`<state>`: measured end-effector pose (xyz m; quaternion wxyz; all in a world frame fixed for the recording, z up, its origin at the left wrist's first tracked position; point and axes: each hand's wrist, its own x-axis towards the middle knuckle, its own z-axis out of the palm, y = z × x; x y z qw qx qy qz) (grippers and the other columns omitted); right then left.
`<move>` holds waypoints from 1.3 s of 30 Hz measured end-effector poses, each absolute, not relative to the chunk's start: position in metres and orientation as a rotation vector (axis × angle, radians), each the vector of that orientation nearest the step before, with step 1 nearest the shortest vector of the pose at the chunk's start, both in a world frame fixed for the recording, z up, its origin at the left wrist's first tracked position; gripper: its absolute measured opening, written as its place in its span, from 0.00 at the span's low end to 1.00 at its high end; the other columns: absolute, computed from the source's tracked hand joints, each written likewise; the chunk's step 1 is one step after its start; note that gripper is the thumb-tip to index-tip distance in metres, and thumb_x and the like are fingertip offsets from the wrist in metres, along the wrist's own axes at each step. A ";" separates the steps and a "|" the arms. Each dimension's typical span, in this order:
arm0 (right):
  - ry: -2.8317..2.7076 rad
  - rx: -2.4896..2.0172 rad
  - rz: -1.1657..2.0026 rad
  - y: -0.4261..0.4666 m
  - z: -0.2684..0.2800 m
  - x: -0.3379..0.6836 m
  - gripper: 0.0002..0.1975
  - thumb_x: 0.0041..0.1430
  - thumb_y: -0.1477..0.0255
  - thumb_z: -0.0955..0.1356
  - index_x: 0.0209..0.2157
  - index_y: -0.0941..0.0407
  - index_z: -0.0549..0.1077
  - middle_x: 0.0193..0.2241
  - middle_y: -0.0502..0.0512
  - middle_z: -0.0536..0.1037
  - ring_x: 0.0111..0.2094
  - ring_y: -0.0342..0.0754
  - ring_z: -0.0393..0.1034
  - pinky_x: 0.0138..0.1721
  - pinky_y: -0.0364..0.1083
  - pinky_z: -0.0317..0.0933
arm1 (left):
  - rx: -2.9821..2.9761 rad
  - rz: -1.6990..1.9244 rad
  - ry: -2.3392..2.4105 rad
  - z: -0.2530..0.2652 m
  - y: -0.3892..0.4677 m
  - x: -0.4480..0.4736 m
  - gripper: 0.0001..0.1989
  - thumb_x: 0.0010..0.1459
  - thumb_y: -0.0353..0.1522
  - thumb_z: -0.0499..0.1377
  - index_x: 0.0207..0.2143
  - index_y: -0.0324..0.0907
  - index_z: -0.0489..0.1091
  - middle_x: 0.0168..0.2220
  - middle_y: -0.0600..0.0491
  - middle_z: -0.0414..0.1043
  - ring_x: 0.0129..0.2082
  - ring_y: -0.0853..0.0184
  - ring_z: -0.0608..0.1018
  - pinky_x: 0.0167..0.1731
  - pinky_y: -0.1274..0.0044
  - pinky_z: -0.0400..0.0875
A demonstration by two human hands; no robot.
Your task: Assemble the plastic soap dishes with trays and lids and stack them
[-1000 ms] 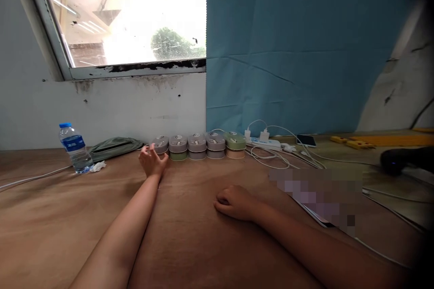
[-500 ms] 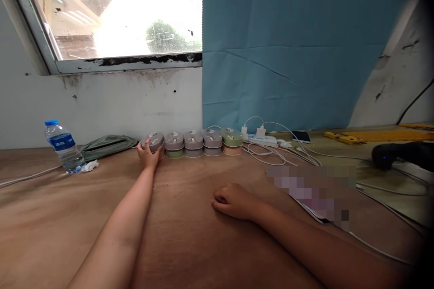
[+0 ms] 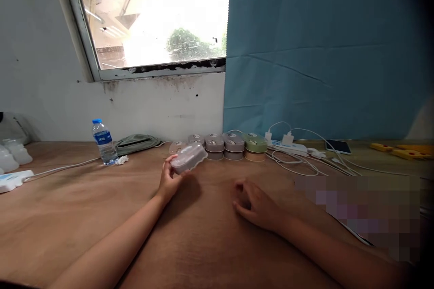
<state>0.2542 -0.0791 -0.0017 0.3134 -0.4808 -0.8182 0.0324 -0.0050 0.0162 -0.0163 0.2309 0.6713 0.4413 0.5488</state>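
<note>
My left hand [image 3: 172, 181] grips a pale grey lunch box lid [image 3: 190, 157] by its left side, thumb below and fingers on top. The lid is tilted above the table, with moulded shapes on it and a wavy rim. Behind it stands a row of two-layer lunch boxes; a pinkish one [image 3: 175, 146] is partly hidden by the lid. To its right are grey boxes [image 3: 214, 144] and a box with a green top [image 3: 255, 142]. My right hand [image 3: 257, 203] rests on the wooden table, its fingers loosely curled and apart from the thumb, with nothing in it.
A water bottle [image 3: 104, 144], crumpled tissue [image 3: 122, 160] and green pouch [image 3: 137, 143] stand at the back left. White cables and a power strip [image 3: 288, 148] lie right of the boxes, near a phone [image 3: 338, 146]. Another power strip [image 3: 15, 180] lies far left.
My left hand has lifted the lid away from the row, toward me and to the right. My right hand's fingers have loosened. The view has turned left.
</note>
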 end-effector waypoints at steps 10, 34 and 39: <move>-1.880 -1.005 0.626 -0.042 -0.011 0.223 0.40 0.43 0.64 0.70 0.54 0.51 0.46 0.55 0.58 0.53 0.56 0.53 0.48 0.55 0.52 0.46 | 1.935 0.887 0.484 -0.009 -0.005 -0.013 0.31 0.37 0.32 0.66 0.46 0.45 0.60 0.53 0.47 0.55 0.49 0.61 0.66 0.45 0.74 0.63; -1.986 -0.942 0.700 -0.037 -0.012 0.227 0.43 0.33 0.66 0.75 0.52 0.54 0.53 0.47 0.60 0.64 0.47 0.54 0.63 0.46 0.52 0.61 | 1.883 0.811 0.389 -0.009 0.006 -0.021 0.53 0.29 0.24 0.68 0.55 0.53 0.44 0.48 0.49 0.59 0.51 0.59 0.64 0.52 0.64 0.54; -1.944 -1.007 0.487 -0.036 -0.013 0.222 0.43 0.33 0.65 0.75 0.51 0.55 0.55 0.46 0.59 0.66 0.47 0.53 0.63 0.47 0.52 0.60 | 1.928 0.730 0.431 -0.012 0.009 -0.026 0.50 0.31 0.24 0.67 0.55 0.51 0.45 0.50 0.48 0.57 0.52 0.59 0.63 0.52 0.65 0.54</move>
